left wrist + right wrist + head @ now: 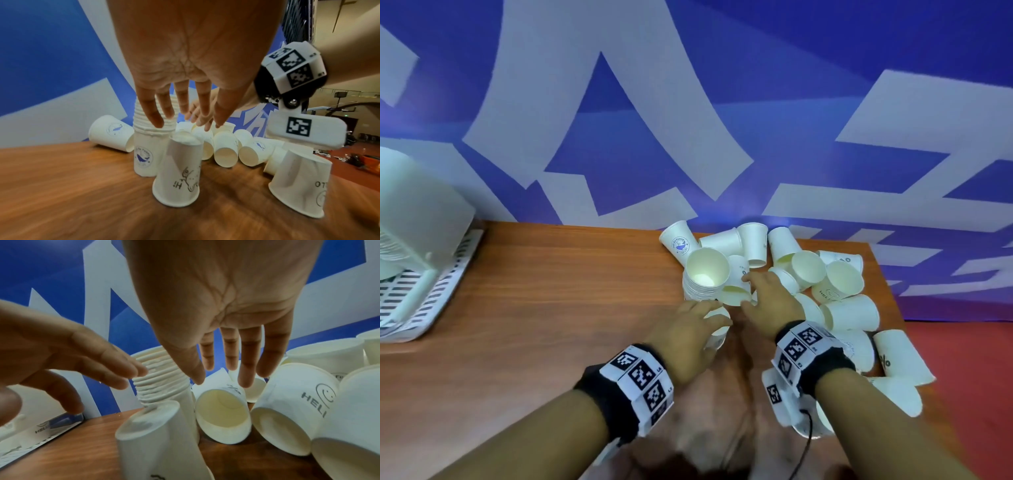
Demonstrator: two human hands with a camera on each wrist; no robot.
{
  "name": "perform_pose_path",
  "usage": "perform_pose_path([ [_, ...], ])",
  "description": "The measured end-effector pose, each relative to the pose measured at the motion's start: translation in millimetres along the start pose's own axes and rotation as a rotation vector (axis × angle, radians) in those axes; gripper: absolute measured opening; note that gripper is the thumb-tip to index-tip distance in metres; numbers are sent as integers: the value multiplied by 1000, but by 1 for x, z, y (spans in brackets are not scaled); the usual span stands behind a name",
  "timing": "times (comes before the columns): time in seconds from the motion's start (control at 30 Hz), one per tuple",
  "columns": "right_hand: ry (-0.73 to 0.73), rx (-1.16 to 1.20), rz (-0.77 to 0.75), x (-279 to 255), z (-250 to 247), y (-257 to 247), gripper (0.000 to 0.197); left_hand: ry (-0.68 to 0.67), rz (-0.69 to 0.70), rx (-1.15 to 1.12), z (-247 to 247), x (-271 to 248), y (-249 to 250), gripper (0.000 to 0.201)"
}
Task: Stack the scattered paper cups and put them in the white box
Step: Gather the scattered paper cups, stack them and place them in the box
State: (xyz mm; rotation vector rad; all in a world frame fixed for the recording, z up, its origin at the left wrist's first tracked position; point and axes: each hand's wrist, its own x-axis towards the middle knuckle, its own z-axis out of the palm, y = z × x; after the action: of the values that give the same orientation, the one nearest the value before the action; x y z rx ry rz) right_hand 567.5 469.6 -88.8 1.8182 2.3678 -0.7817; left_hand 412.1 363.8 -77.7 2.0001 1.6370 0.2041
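Note:
A tall stack of nested white paper cups (pixel 707 274) stands upright on the wooden table (pixel 551 291). Several loose cups (pixel 839 284) lie scattered to its right. My left hand (pixel 698 320) hovers open, fingers straight, just over an upside-down cup (pixel 177 170) in front of the stack (pixel 153 125). My right hand (pixel 765 291) is open too, its fingers (pixel 231 353) spread above a cup lying on its side (pixel 223 415) with its mouth toward me. Neither hand holds anything. The white perforated box (pixel 431 274) sits at the table's left edge.
More cups (pixel 900 356) lie near the table's right edge, beside the red floor (pixel 969 377). A blue and white wall (pixel 688 120) rises directly behind the table. Bare wood stretches between the box and the stack.

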Motion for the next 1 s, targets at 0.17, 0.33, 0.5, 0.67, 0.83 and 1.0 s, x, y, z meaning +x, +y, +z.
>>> perform_pose_path([
  [0.17,-6,-5,-46,20,9,9,59,-18,27,4,22,21,-8,61],
  [0.33,-30,-75,-96,42,17,12,64,-17,61,60,36,34,-16,63],
  [0.5,-50,-118,-92,51,28,13,59,61,111,90,42,37,-20,59],
  [0.67,1,-96,-77,53,30,14,55,50,104,162,37,36,-20,51],
  [0.83,62,6,-27,49,17,10,61,-48,14,130,25,27,-20,45],
  [1.0,171,91,28,33,3,2,52,29,-22,44,6,0,-35,38],
])
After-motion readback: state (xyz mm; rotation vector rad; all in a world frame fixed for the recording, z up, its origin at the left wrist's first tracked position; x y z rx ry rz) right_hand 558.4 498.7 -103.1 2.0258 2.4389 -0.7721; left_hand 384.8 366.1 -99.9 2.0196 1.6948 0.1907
